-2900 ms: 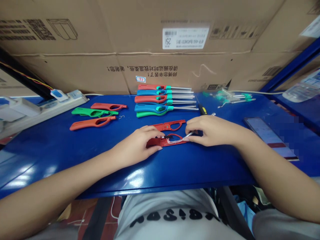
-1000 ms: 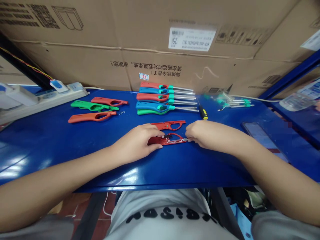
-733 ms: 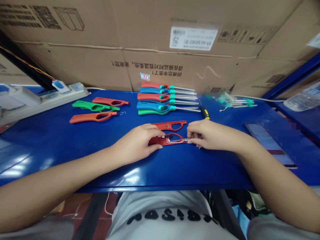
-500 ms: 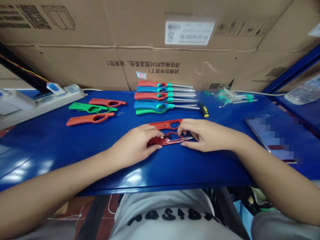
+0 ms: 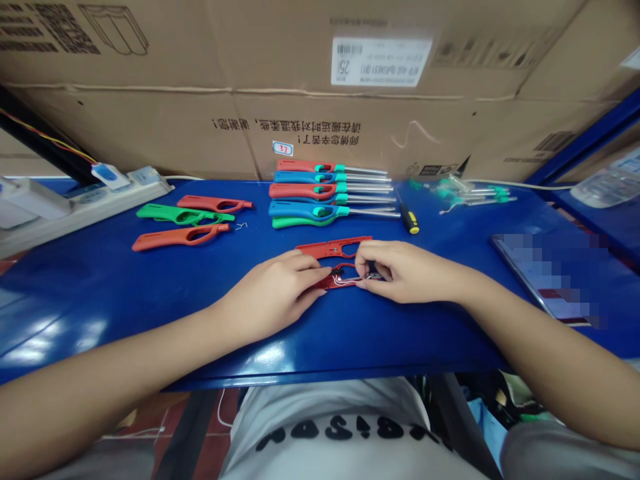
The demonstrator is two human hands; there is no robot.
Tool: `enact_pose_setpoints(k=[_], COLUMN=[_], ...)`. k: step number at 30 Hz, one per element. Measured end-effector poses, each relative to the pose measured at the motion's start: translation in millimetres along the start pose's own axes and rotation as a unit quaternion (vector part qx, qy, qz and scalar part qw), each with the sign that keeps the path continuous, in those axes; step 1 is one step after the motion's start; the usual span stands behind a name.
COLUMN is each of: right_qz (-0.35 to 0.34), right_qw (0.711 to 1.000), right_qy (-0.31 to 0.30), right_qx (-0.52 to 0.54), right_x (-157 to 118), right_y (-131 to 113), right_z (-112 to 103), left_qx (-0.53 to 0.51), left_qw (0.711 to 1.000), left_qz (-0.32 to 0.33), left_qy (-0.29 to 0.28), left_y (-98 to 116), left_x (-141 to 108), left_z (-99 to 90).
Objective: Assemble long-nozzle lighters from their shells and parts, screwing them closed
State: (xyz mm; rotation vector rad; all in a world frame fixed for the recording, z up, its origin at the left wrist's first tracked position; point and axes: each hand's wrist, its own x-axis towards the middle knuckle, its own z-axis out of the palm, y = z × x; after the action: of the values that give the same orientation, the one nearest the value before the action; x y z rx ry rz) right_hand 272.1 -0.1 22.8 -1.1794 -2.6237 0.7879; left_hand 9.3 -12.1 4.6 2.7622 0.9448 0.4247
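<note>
In the middle of the blue table lies a red lighter shell half with white wires and small dark parts inside. My left hand is closed on its left end, thumb at the lower edge and fingers over the top. At its right end, my right hand pinches around the wires and a small metal part. Just behind both hands rests a second red shell half, its inner side up. The fingers hide part of the lower shell.
Assembled lighters lie stacked behind, beside a screwdriver. Red and green shells lie left, near a power strip. Metal-tube parts and a phone are on the right. A cardboard box stands behind.
My right fingers have shifted slightly left and closed further over the shell's right end. My left fingers reach a little further right. The upper shell half has shifted slightly.
</note>
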Motion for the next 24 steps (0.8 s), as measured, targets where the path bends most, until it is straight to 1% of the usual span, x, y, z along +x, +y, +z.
enact_pose_setpoints(k=[3, 7, 11, 13, 24], right_qz=[-0.002, -0.027, -0.075, -0.089, -0.081], right_qw=[1.0, 0.998, 0.996, 0.996, 0.997], right_qy=[-0.002, -0.006, -0.005, -0.005, -0.001], right_qx=[0.028, 0.056, 0.044, 0.028, -0.006], right_x=[0, 1, 1, 1, 1], right_y=[4, 8, 11, 12, 10], right_z=[-1, -1, -1, -1, 2], left_qx=[0.039, 0.083, 0.083, 0.077, 0.075], left_qw=[0.999, 0.996, 0.996, 0.997, 0.996], left_qz=[0.006, 0.02, 0.012, 0.009, -0.021], left_qy=[0.001, 0.003, -0.006, -0.009, -0.037], left_y=[2, 4, 5, 6, 11], left_x=[-2, -3, -2, -2, 0], left_z=[1.0, 2.0, 2.1, 1.9, 1.3])
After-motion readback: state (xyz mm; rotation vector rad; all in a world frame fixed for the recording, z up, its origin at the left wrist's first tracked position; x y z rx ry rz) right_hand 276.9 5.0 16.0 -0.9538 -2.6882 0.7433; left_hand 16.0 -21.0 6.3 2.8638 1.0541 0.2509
